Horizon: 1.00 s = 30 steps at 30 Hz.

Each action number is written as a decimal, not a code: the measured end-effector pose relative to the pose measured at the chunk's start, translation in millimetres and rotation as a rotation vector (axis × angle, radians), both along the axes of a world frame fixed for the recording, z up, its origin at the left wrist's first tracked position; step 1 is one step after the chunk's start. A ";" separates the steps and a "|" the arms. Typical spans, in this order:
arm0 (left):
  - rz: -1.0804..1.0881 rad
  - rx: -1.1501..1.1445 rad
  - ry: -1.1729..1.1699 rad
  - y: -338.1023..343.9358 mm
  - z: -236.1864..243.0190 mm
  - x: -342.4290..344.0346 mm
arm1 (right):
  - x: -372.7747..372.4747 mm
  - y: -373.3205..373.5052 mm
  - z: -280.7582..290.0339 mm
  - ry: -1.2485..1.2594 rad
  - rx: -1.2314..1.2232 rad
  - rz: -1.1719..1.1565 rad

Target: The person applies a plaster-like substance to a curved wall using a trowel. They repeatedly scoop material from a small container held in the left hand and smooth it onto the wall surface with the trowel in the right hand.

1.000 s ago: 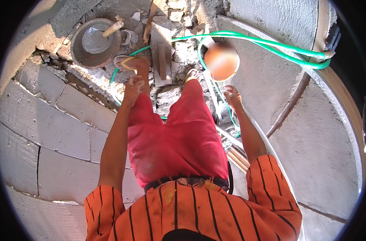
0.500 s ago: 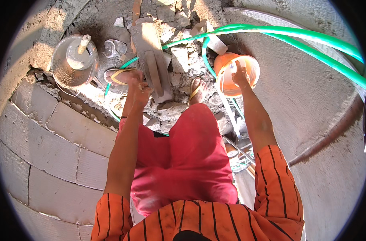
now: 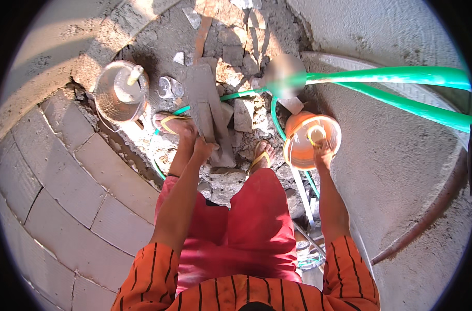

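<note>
Rubble-strewn ground between a curved block wall (image 3: 65, 171) and a rendered concrete surface (image 3: 402, 155) is recorded. Orange bucket (image 3: 311, 140): stood on the debris beside the right foot, its near rim gripped by the right hand (image 3: 323, 153), which half a second earlier was laid on the far rim. Left hand (image 3: 202, 149): loosely curled, nothing held, lowered beside a grey slab (image 3: 207, 114). Green hose (image 3: 391, 83): draped behind the bucket. Metal pan (image 3: 121, 90) with a handled tool: upper left, now seen further right.
</note>
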<state>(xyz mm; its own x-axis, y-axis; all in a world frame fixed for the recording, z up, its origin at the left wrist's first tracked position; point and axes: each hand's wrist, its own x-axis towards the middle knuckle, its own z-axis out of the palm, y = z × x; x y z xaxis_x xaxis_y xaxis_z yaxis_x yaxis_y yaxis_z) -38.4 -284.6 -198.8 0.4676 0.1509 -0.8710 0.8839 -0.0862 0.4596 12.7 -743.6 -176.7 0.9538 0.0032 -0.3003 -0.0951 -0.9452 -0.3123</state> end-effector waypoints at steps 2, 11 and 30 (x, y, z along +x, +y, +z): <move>0.125 -0.060 -0.099 23.6 19.9 12.3 | -12.5 26.1 22.1 -0.155 0.068 0.043; 0.431 0.171 -0.690 82.0 246.6 60.3 | 68.7 209.9 300.1 -0.229 0.416 0.055; 0.253 0.467 -1.063 331.9 639.3 64.7 | 173.8 634.3 701.7 -0.338 0.700 1.106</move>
